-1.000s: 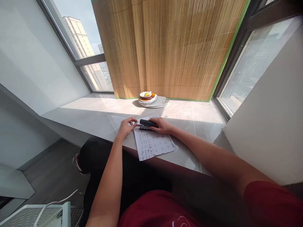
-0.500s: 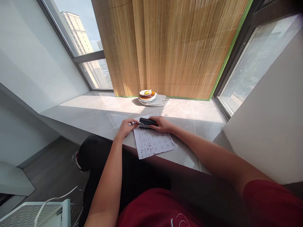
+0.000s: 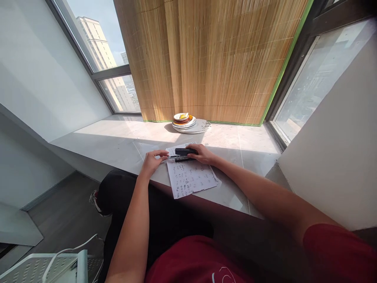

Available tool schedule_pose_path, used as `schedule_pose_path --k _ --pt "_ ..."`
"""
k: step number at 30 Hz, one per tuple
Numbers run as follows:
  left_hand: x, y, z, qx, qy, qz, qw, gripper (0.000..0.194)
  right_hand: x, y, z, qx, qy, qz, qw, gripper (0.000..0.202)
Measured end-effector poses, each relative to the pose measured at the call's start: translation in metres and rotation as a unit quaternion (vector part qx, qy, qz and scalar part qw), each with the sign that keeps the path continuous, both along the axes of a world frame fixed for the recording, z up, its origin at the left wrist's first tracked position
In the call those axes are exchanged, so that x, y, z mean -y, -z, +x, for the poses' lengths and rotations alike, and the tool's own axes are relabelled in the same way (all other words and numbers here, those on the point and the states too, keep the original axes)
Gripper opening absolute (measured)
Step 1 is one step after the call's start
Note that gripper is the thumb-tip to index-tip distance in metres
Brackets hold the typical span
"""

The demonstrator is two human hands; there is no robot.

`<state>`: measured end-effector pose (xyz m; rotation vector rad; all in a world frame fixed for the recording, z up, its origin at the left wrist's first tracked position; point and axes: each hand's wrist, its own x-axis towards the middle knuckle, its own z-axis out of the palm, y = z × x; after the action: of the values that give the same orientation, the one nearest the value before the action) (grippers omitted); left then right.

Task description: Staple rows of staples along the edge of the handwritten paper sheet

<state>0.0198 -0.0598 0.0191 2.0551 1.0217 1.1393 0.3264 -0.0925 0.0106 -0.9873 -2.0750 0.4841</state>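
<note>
A black stapler [image 3: 185, 151] lies on its side over a sheet of handwritten paper [image 3: 193, 179], its upper and lower arms spread apart. My right hand [image 3: 203, 154] is wrapped round its right end. At the stapler's left end, my left hand [image 3: 153, 162] has thumb and forefinger close together in a pinch. A thin silvery strip [image 3: 173, 157] runs from those fingertips to the gap between the stapler's arms; whether it is staples or part of the stapler is too small to tell.
Stacked dishes [image 3: 184, 122] stand on a large oval plate [image 3: 202, 125] at the back of the tiled sill [image 3: 118, 147]. Behind them hangs a bamboo blind [image 3: 212, 59]. A white perforated rack [image 3: 55, 261] with a cable is at lower left.
My left hand has drawn back slightly to the left, away from the stapler, and the silvery strip now shows between. My right hand stays on the stapler.
</note>
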Motion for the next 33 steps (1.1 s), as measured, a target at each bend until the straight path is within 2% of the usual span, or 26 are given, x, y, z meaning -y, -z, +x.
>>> schedule_pose_path --k 3,6,11,14,18,22,24,26,27,28,31,33 --pt "0.007 -0.003 0.006 0.028 0.016 0.019 0.999 0.027 -0.001 -0.002 0.001 -0.073 -0.005 -0.029 0.997 0.04" --pt "0.008 -0.006 0.004 0.066 0.028 0.025 0.997 0.035 0.002 -0.006 -0.006 -0.13 -0.041 -0.058 0.989 0.043" --pt "0.008 -0.006 0.003 0.059 0.1 -0.018 0.993 0.055 0.013 -0.009 -0.024 -0.135 -0.125 -0.065 0.981 0.045" --pt "0.011 -0.006 0.009 0.062 0.106 -0.022 0.992 0.06 0.018 -0.009 -0.03 -0.137 -0.134 -0.059 0.98 0.048" --pt "0.017 -0.007 0.013 0.039 0.094 -0.028 0.994 0.057 0.024 -0.011 -0.031 -0.109 -0.099 -0.049 0.988 0.052" --pt "0.02 -0.008 0.015 -0.029 0.065 -0.002 0.997 0.047 0.023 -0.015 -0.028 -0.061 -0.076 -0.031 0.995 0.046" --pt "0.023 -0.009 0.021 -0.046 0.004 0.046 0.998 0.037 0.02 -0.016 -0.021 -0.043 -0.046 -0.024 0.998 0.043" --pt "0.029 -0.011 0.032 -0.041 -0.071 0.109 0.991 0.02 0.016 -0.017 -0.009 -0.045 0.001 -0.028 0.999 0.041" --pt "0.033 -0.011 0.039 -0.044 -0.085 0.133 0.987 0.013 0.014 -0.018 0.0 -0.053 0.032 -0.031 0.998 0.041" --pt "0.038 -0.012 0.045 -0.062 -0.063 0.142 0.986 0.013 0.013 -0.021 0.009 -0.06 0.066 -0.035 0.995 0.041" --pt "0.048 -0.011 0.061 -0.191 0.087 0.109 0.972 0.028 0.017 -0.036 0.041 -0.033 0.168 -0.041 0.984 0.037" --pt "0.051 -0.01 0.065 -0.276 0.13 0.076 0.949 0.036 0.023 -0.049 0.062 0.026 0.206 -0.067 0.976 0.034"
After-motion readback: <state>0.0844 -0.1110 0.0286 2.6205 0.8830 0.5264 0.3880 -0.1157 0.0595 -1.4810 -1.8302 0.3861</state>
